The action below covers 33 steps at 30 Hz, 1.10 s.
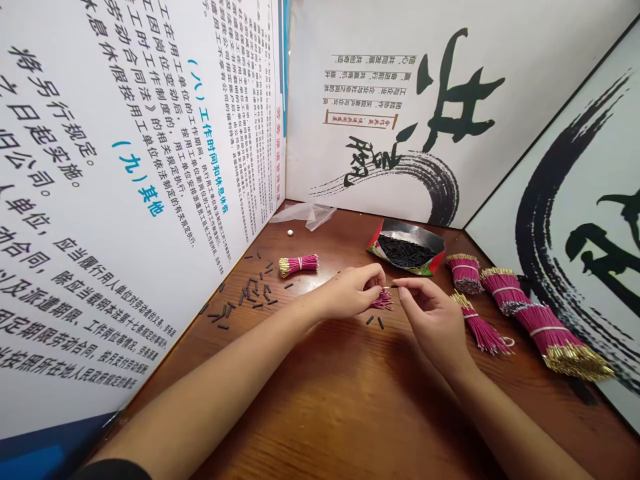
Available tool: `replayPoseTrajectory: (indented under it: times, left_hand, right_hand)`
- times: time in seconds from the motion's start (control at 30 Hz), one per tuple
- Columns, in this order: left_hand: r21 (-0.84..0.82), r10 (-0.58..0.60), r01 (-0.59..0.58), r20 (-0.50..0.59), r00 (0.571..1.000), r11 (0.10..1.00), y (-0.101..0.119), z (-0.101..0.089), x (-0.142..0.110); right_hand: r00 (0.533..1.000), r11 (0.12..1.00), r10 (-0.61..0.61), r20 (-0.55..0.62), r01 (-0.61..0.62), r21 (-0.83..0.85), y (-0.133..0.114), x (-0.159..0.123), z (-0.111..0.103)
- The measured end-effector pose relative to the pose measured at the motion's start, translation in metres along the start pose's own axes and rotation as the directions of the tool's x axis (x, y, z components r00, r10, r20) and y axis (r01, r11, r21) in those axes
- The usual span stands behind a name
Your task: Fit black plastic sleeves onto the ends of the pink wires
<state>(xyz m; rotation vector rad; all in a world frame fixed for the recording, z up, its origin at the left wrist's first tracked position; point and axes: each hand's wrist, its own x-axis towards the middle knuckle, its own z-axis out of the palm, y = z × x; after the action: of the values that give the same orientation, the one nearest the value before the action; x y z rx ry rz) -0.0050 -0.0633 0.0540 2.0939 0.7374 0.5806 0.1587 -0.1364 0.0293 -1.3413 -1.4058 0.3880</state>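
Note:
My left hand point(361, 291) is closed in a pinch on a thin pink wire, whose gold-coloured tip pokes out toward the right. Beneath those fingers lies a loose bunch of pink wires point(383, 301). My right hand point(431, 312) pinches a small black tube point(394, 287) between thumb and forefinger, level with the wire tip. Whether tube and tip touch is too small to tell. Two loose black tubes point(381, 323) lie on the table just below the hands.
Behind the hands stands an open box point(407, 252) of black tubes. Tied pink wire bundles lie at left point(299, 265) and right point(543, 323), beside a looser bundle point(483, 327). Black tubes point(253, 291) are scattered at left. A plastic bag point(307, 215) rests against printed panels point(370, 40).

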Motion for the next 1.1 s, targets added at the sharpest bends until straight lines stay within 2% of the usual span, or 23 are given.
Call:
replayPoseTrajectory:
  times: [0.33,0.57,0.73,0.83,1.0,1.1]
  left_hand:
    - [-0.034,0.04,-0.04,-0.017,0.999,0.999,-0.006,0.005,0.001]
    - [-0.218,0.04,-0.037,0.006,0.999,0.975,-0.003,0.008,0.001]
    - [-0.182,0.058,-0.052,0.031,0.998,0.982,0.001,0.009,-0.001]
    - [-0.176,0.022,-0.016,0.032,0.999,0.984,0.001,0.009,-0.001]
    - [-0.215,-0.075,0.082,0.042,0.996,0.973,-0.002,0.012,0.0]
    - [-0.235,-0.086,0.089,0.023,0.996,0.968,-0.003,0.017,0.002]
  right_hand:
    - [0.999,1.0,0.002,0.036,-0.003,0.027,0.003,-0.001,0.004]
    - [0.996,0.99,0.049,0.075,-0.059,0.131,0.004,-0.002,0.005]
    - [0.996,0.996,-0.004,0.084,-0.004,0.094,0.007,-0.003,0.003]
    - [0.996,0.996,-0.021,0.084,0.013,0.092,0.006,-0.004,0.004]
    - [0.997,0.971,0.078,0.002,-0.076,0.224,0.006,-0.006,0.01]
    - [0.99,0.955,0.13,-0.059,-0.109,0.278,0.006,-0.007,0.013]
